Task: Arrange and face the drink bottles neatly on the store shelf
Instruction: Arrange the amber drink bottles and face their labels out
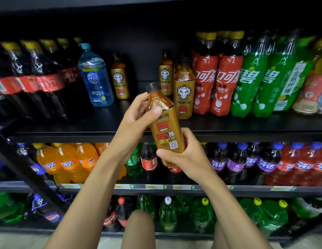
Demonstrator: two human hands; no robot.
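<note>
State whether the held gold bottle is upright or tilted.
Tilted: gold bottle leans cap-left, left hand at its shoulder, right hand at its base.

Gold Predator bottle (165,126) tilted left, black cap on, off shelf

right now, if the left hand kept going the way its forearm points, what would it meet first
Likely the rear standing Predator bottle on the upper shelf; the left hand, gripping the held bottle, aims up and right toward it. Depth is unclear.
</note>
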